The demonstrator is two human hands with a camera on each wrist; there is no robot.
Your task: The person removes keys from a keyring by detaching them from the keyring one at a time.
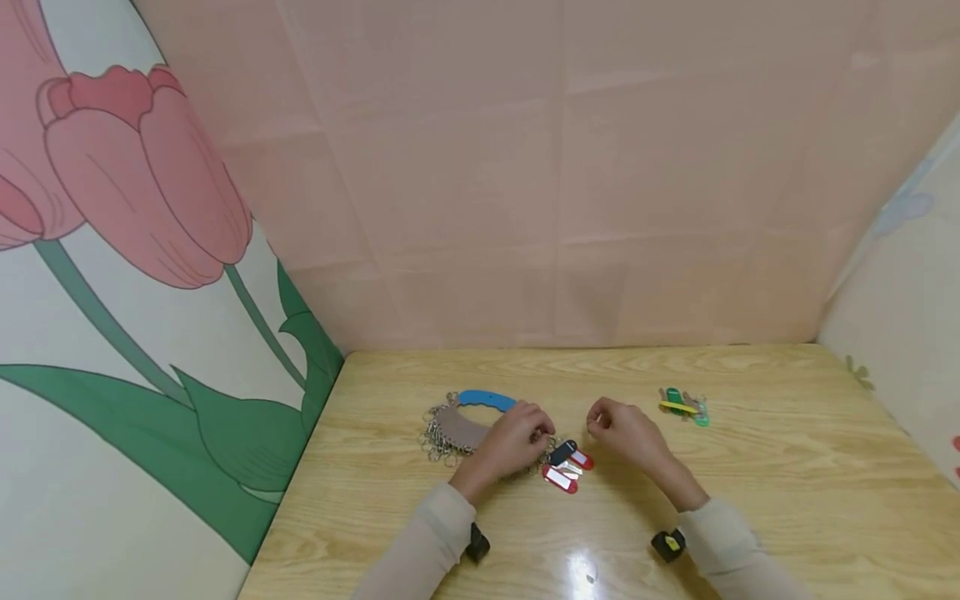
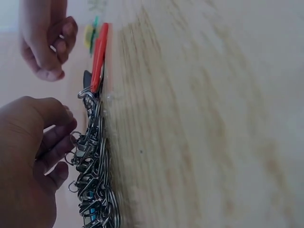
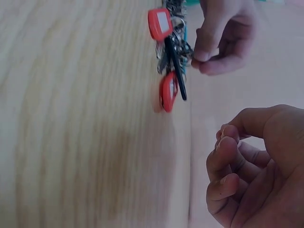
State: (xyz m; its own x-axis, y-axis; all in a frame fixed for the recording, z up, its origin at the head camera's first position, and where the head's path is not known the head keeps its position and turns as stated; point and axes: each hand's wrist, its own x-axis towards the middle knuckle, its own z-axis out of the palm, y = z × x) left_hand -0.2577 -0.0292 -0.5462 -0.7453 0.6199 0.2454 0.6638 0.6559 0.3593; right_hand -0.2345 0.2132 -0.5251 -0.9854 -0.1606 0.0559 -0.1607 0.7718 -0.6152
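A curved key holder, grey-brown with a blue handle (image 1: pixel 486 399), lies on the table, its edge lined with metal clips (image 2: pixel 97 161). My left hand (image 1: pixel 517 435) is over its right end; thumb and finger pinch a small metal ring (image 3: pixel 189 49) there. Beside that hand, a black key tag (image 1: pixel 562 452), two red key tags (image 1: pixel 559 479) and silver keys (image 1: pixel 572 470) hang from the end clips. To the right, apart from the tags, my right hand (image 1: pixel 628 430) hovers with loosely curled fingers, thumb and index tips close together. Nothing shows between them in the right wrist view (image 3: pixel 256 166).
Farther right on the wooden table (image 1: pixel 810 467) lies a small pile of green and yellow key tags (image 1: pixel 678 403) with keys. A pink cloth wall (image 1: pixel 525 208) rises behind the table, and a tulip-printed panel (image 1: pixel 142 333) stands along the left.
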